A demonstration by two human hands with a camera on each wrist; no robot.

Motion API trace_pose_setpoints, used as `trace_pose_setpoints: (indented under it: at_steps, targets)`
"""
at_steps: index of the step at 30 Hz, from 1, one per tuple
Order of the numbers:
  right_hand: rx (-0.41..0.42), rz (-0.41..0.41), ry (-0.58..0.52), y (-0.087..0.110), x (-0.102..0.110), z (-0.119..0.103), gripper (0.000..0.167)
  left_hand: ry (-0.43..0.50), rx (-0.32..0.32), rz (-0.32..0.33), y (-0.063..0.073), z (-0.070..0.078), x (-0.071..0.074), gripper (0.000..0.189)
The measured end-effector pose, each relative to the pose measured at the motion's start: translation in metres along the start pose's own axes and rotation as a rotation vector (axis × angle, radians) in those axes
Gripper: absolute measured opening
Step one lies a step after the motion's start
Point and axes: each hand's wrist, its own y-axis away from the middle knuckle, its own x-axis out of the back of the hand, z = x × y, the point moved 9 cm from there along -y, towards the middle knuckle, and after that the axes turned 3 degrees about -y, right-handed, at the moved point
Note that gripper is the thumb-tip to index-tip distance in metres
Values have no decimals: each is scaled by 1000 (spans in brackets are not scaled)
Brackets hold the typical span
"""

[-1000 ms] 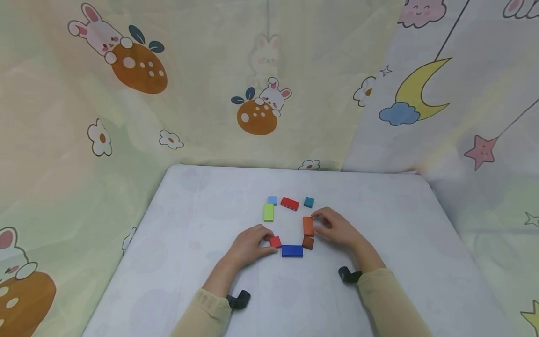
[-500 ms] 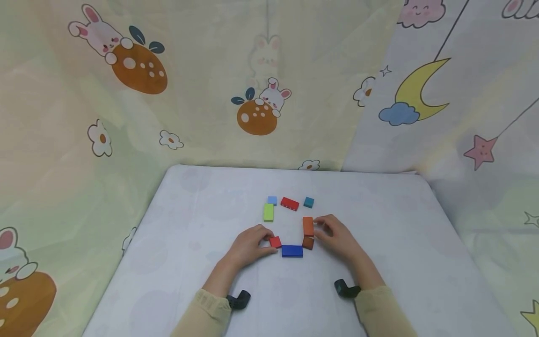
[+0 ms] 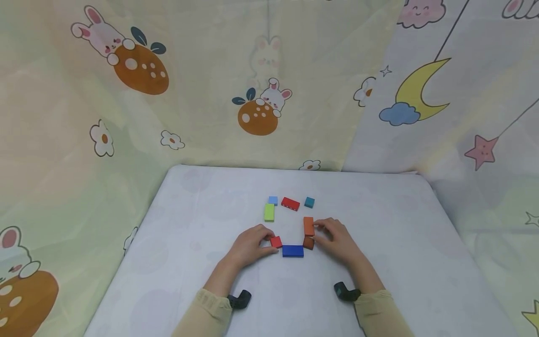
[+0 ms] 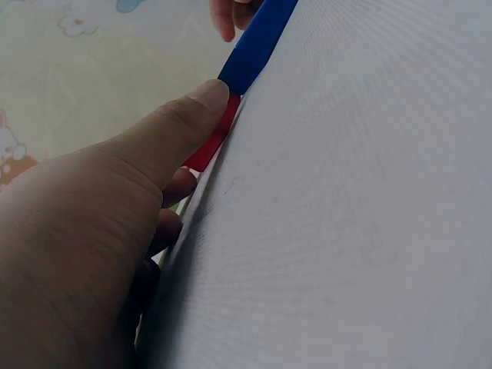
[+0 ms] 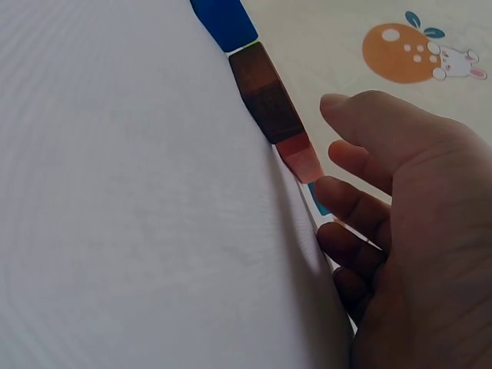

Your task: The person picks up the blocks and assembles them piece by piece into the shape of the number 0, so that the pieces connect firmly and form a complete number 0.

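Note:
My left hand point(image 3: 250, 245) pinches a small red block point(image 3: 275, 242) lying on the table; in the left wrist view the thumb lies along that block, beside the blue block point(image 4: 257, 46). My right hand point(image 3: 338, 239) is relaxed, fingers loosely bent, with nothing between thumb and fingers. Its fingertips are right at the right side of an orange block point(image 3: 309, 226) and a brown block point(image 3: 309, 243). In the head view, the longer blue block sits between the red and brown ones along the near side, and the orange block stands end to end with the brown.
Farther back lie a lime-green block point(image 3: 269, 212), a light blue block point(image 3: 273, 201), a slanted dark red block point(image 3: 290, 204) and a teal block point(image 3: 309, 202). A white cloth covers the table point(image 3: 202, 201). Behind it hangs a printed curtain point(image 3: 202, 70).
My right hand has moved a little toward me, from beside the top of the orange block down to beside the orange and brown blocks. My left hand and the blocks have kept their places.

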Motion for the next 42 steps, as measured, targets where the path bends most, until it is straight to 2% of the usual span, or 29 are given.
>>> trace_pose_setpoints:
  at_steps: [11,18,22,27,29,34,38,42]
  targets:
    - [4,-10,40,0,-3,6,45,21,-1,-1,-1,2,-1,44]
    - [14,-6,43,0,-2,2,46,152,56,2,-5,-10,2,47]
    - [-2,-13,57,0,-2,2,46,178,70,33,-13,-17,12,45]
    - [-12,-27,64,1,-4,2,45,76,118,95,-29,-31,34,52]
    - [-14,-29,66,1,-4,2,45,57,147,81,-37,-38,38,61]
    - [-25,-28,60,1,-3,2,45,52,183,-25,-55,-48,38,77]
    - [-26,-30,58,0,-3,2,45,21,171,-87,-64,-50,34,81]
    - [-15,-29,60,-1,-3,2,44,-17,149,-85,-67,-49,34,77]
